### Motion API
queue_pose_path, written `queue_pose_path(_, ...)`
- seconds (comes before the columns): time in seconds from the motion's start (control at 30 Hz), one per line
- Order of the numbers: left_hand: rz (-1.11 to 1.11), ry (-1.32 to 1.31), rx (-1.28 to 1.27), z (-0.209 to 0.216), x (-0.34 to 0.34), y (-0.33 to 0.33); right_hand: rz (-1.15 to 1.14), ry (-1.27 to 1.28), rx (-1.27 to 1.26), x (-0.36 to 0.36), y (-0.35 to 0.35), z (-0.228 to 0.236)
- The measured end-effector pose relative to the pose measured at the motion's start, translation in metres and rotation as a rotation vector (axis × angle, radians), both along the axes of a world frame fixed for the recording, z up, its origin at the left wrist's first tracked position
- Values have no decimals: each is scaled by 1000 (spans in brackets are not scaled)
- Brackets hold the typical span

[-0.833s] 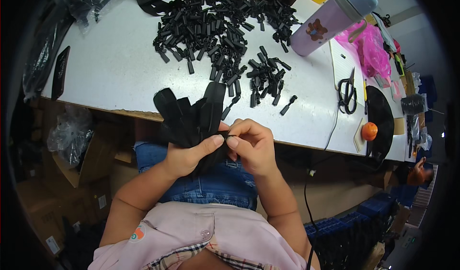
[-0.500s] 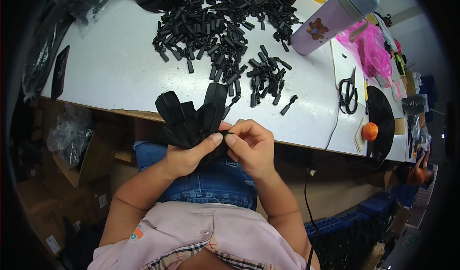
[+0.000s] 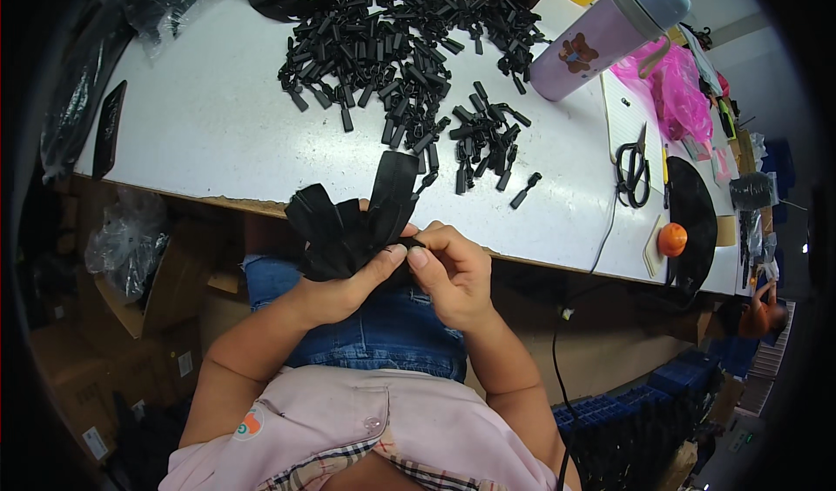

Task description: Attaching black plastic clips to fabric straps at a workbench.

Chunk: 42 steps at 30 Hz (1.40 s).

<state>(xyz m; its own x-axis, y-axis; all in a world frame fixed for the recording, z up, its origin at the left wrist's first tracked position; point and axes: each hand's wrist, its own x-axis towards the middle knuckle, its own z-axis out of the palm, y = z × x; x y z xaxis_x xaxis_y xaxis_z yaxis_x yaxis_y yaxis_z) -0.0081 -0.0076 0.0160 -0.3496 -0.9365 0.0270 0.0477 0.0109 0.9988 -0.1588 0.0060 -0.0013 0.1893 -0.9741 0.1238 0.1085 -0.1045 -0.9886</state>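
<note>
My left hand is closed around a bundle of black zipper tapes, whose looped ends fan out above the fingers. Close beside it, my right hand pinches a tape end between thumb and forefinger. The two thumbs nearly meet there, and whether a slider sits between them is hidden. Both hands are over my lap, just in front of the table edge. Beyond them on the white table lies a large heap of black zipper sliders with long pulls. A smaller cluster and one lone slider lie to its right.
A lilac bottle stands right of the heap. Farther right are black-handled scissors, a lined notebook, a pink plastic bag and an orange round fruit. A dark flat phone-like thing lies at the left edge.
The bundle of tapes has turned and bunched closer together in my left hand. My right hand has shifted slightly left, still pinching at the tape end.
</note>
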Motion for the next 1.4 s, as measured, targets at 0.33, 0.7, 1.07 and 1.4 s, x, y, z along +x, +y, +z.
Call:
queue_pose_path(0.33, -110, 169, 234, 7, 7, -4, -149, 184, -472, 3, -4, -2)
queue_pose_path(0.7, -84, -70, 21, 8, 7, -5, -161, 251, -511, -2, -4, 1)
queue_pose_path(1.07, -86, -359, -380, 15, 8, -4, 94, 174, -219, -14, -6, 22)
queue_pose_path(1.4, -19, -315, -357, 30, 0, 6, 261, 111, -210, -24, -10, 33)
